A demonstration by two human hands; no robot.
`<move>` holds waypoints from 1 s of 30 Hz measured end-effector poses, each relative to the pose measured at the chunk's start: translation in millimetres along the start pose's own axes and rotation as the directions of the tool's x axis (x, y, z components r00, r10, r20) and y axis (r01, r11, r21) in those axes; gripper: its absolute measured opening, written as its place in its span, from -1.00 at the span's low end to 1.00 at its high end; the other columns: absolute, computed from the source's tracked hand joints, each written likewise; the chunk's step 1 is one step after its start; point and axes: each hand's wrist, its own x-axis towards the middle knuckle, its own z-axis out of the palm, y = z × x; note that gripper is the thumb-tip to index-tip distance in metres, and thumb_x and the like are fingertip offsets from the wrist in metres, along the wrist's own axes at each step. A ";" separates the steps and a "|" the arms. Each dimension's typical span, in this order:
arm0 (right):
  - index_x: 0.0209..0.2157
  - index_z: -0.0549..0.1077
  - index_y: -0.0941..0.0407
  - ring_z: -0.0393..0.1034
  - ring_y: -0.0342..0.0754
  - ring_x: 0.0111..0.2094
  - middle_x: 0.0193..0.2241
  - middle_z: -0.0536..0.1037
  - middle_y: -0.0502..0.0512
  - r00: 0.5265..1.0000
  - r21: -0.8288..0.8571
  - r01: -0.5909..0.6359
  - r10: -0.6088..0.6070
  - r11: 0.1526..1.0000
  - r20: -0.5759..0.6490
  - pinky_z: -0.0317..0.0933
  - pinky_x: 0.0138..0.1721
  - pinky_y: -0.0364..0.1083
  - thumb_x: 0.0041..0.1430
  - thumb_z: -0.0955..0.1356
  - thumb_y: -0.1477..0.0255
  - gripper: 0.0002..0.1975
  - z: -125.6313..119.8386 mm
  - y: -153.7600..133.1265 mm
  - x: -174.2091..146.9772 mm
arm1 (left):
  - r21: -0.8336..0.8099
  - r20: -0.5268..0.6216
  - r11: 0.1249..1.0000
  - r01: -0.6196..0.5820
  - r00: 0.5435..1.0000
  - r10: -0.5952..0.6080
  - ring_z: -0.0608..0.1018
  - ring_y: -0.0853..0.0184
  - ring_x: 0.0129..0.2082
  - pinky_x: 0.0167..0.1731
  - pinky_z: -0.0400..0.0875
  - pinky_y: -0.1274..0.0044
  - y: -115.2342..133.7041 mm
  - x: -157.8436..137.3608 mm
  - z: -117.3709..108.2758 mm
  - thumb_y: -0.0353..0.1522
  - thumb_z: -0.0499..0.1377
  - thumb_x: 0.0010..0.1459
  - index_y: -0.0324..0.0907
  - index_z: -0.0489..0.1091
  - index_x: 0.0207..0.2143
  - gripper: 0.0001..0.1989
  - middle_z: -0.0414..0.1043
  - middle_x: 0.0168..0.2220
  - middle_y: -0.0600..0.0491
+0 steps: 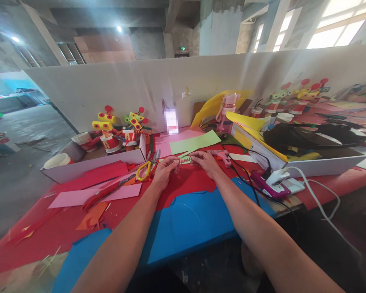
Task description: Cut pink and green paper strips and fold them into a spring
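A small pale green paper strip [185, 160] with a dark zigzag pattern along it spans the gap between my hands. Its left end is pinched in the fingers of my left hand [166, 169], and my right hand [205, 161] grips the other end. Just behind lies a light green paper sheet [198, 141] over a pink sheet [163, 144]. Scissors with yellow handles [144, 171] rest left of my left hand. On the other side, a pink glue gun [223, 158] lies close to my right hand. Red paper [189, 183] and a blue sheet [195, 219] spread beneath my arms.
Paper-cup figures [110, 141] stand in a white box [131, 156] at left, near stacked cups. A red-handled cutter [100, 195] lies on pink strips. At right, a purple power strip [270, 185] with cords sits before a cluttered box [323, 162]. A white partition [125, 87] runs behind.
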 end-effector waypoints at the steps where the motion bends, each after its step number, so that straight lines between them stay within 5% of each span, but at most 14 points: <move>1: -0.28 0.52 0.11 0.44 -0.16 -0.47 -0.47 0.53 0.00 0.999 0.006 0.020 -0.020 1.000 -0.031 0.38 -0.42 -0.16 -0.14 0.50 0.20 -0.62 0.6 0.8 0.6 | 0.003 0.006 1.000 0.000 1.000 0.000 0.40 0.46 -0.60 -0.56 0.32 0.58 -0.3 0.3 0.1 -0.26 0.36 -0.10 -0.22 0.46 -0.27 -0.66 0.42 -0.55 0.12; 10: -0.28 0.47 0.11 0.34 -0.13 -0.59 -0.56 0.47 -0.02 0.954 -0.174 0.129 -0.170 0.976 -0.247 0.26 -0.56 -0.15 -0.02 0.38 0.12 -0.63 8.3 9.0 3.6 | 0.079 -0.096 0.997 -0.027 0.995 0.034 0.43 0.43 -0.59 -0.52 0.31 0.57 2.9 -3.0 -3.1 -0.18 0.35 -0.10 -0.17 0.29 -0.36 -0.63 0.47 -0.54 0.12; 13: -0.30 0.46 0.10 0.35 -0.11 -0.58 -0.55 0.48 0.00 0.941 -0.209 0.174 -0.225 0.962 -0.254 0.24 -0.57 -0.14 0.03 0.35 0.13 -0.67 11.4 9.7 1.4 | 0.268 -0.174 0.960 -0.078 0.976 0.128 0.44 0.40 -0.58 -0.49 0.28 0.56 5.4 -2.4 -8.0 -0.20 0.33 -0.09 -0.15 0.28 -0.40 -0.68 0.45 -0.56 0.13; 18: -0.31 0.46 0.06 0.34 -0.11 -0.58 -0.42 0.54 0.07 0.948 -0.211 0.183 -0.229 0.960 -0.222 0.22 -0.60 -0.13 0.06 0.32 0.15 -0.71 15.9 14.9 0.1 | 0.762 -0.149 0.638 -0.109 0.929 0.338 0.40 0.36 -0.56 -0.47 0.17 0.56 21.8 37.7 -26.8 -0.27 0.27 -0.01 -0.12 0.27 -0.49 -0.79 0.35 -0.58 0.15; 21: -0.30 0.46 0.05 0.34 -0.11 -0.59 -0.42 0.53 0.06 0.954 -0.227 0.178 -0.225 0.957 -0.200 0.23 -0.59 -0.12 0.09 0.31 0.18 -0.74 16.0 17.4 2.1 | 0.919 -0.163 0.394 -0.004 0.907 0.388 0.45 0.28 -0.47 -0.41 0.18 0.52 35.9 80.1 -45.2 -0.31 0.22 0.04 -0.11 0.24 -0.46 -0.82 0.36 -0.53 0.10; 26: -0.34 0.45 0.03 0.33 -0.10 -0.61 -0.45 0.52 0.05 0.946 -0.241 0.141 -0.203 0.960 -0.254 0.23 -0.59 -0.10 0.11 0.29 0.21 -0.79 14.9 17.2 6.7 | 0.977 -0.208 0.011 0.211 0.948 0.243 0.52 0.04 -0.27 -0.29 0.26 0.38 40.8 116.7 -58.5 -0.39 0.14 0.13 -0.19 0.32 -0.23 -0.87 0.46 -0.34 -0.17; 30: -0.32 0.46 0.05 0.33 -0.11 -0.61 -0.44 0.52 0.06 0.952 -0.229 0.122 -0.179 0.966 -0.247 0.25 -0.58 -0.10 0.11 0.29 0.19 -0.75 16.4 16.7 7.3 | 0.987 0.008 -0.161 0.024 0.981 0.195 0.48 0.02 -0.06 -0.14 0.29 0.36 30.3 109.2 -43.6 -0.49 0.08 0.13 -0.24 0.38 -0.20 -0.82 0.45 -0.13 -0.28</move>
